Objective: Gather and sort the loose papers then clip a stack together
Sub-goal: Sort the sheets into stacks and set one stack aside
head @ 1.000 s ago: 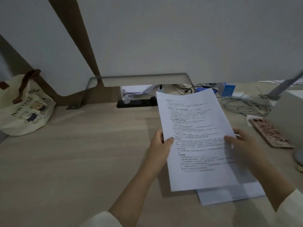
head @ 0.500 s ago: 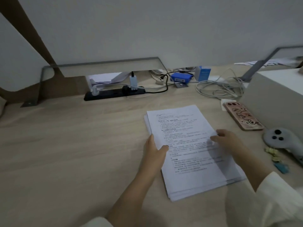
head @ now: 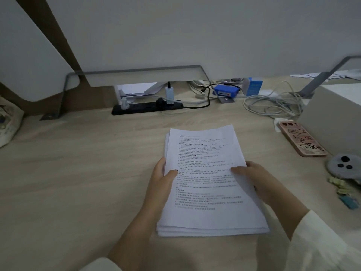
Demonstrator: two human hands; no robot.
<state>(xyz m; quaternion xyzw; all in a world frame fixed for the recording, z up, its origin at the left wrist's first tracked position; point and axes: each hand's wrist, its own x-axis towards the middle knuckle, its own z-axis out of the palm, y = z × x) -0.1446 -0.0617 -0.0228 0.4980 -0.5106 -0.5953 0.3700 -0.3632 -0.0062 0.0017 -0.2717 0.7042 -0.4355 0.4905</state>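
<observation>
A stack of white printed papers lies on the wooden desk in front of me, its sheets slightly fanned at the left and bottom edges. My left hand grips the stack's left edge, thumb on the top sheet. My right hand holds the right edge, its thumb also lying on the top page. A few small yellow and blue clips lie loose on the desk to the right of my right arm.
A phone in a pink case and a grey round controller sit right of the stack, by a white box. Behind are a black power strip, coiled cables and a blue box. A cloth bag is far left.
The sheets I held up have come down onto the sheets lying on the desk. Both hands now hold the combined stack by its sides, and it sits straighter.
</observation>
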